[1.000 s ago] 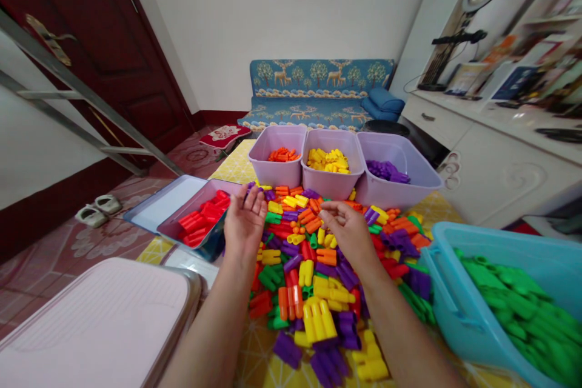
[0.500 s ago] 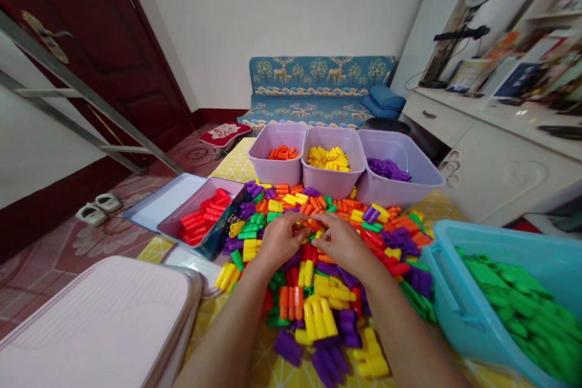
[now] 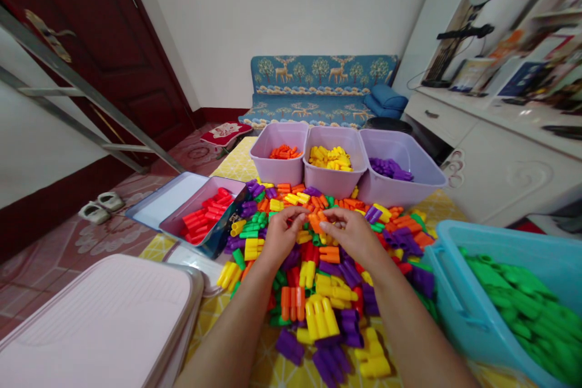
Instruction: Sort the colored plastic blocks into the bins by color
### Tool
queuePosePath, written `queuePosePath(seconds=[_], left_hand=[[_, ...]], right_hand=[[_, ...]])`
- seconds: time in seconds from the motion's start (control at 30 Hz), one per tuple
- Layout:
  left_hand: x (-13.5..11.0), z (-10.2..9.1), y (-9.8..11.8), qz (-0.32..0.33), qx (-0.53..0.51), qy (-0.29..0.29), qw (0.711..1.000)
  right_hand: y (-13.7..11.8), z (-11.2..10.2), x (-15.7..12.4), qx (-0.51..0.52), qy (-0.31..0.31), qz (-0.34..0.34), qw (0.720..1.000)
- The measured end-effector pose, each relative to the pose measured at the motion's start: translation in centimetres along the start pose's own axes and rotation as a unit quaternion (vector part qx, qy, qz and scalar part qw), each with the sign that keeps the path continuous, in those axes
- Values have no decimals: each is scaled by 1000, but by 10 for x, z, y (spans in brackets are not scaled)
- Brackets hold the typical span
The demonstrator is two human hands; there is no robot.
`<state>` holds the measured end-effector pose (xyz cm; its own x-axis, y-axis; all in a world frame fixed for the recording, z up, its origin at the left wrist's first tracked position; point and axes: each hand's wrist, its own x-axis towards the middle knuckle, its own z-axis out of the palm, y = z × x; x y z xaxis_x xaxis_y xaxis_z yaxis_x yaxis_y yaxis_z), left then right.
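Note:
Over the middle of a mixed pile of bullet-shaped plastic toy blocks, my left hand point(image 3: 282, 235) and my right hand point(image 3: 354, 235) face each other. An orange toy block point(image 3: 316, 222) is pinched between their fingertips, my left fingers at its left side and my right thumb and fingers at its right. Beneath my hands lie loose blocks, among them an orange block point(image 3: 329, 254) and a yellow block point(image 3: 307, 274). Closer to me are a large yellow block point(image 3: 322, 317) and a purple block point(image 3: 290, 347).
Lilac bins behind the pile hold orange point(image 3: 277, 171), yellow point(image 3: 336, 180) and purple blocks point(image 3: 404, 193). An open box point(image 3: 168, 225) with red blocks stands left, a turquoise tub point(image 3: 468, 339) of green blocks right. Pale lids point(image 3: 100, 327) lie front left on the yellow cloth point(image 3: 204, 327).
My hands have drawn slightly apart, and the orange block between them now shows more plainly, lifted above the pile. Another orange block now shows below my hands.

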<state>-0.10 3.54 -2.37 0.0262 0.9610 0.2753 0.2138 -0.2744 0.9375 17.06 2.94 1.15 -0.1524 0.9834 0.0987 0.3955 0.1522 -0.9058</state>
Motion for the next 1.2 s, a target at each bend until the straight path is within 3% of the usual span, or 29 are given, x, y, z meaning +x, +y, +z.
queuePosePath(seconds=[0.17,0.37,0.53,0.7,0.83,1.0,1.2], left_hand=[[0,-1,3,-32,-12,31,999],[-4,1,11,7,-52,-53,997],[-5,2,9,10,-72,-75,994],[-4,3,4,-22,-137,-49,989],[1,0,11,-47,-191,25,980],[28,-13,33,-71,-269,118,953],[99,-35,53,-72,-312,173,931]], right_hand=[[-2,-2,3,92,68,16,993],[-4,3,2,136,56,32,989],[-3,9,0,131,30,19,991],[4,11,3,127,55,28,990],[12,12,5,70,49,41,996],[22,13,8,48,41,44,997],[29,14,9,56,32,44,997]])
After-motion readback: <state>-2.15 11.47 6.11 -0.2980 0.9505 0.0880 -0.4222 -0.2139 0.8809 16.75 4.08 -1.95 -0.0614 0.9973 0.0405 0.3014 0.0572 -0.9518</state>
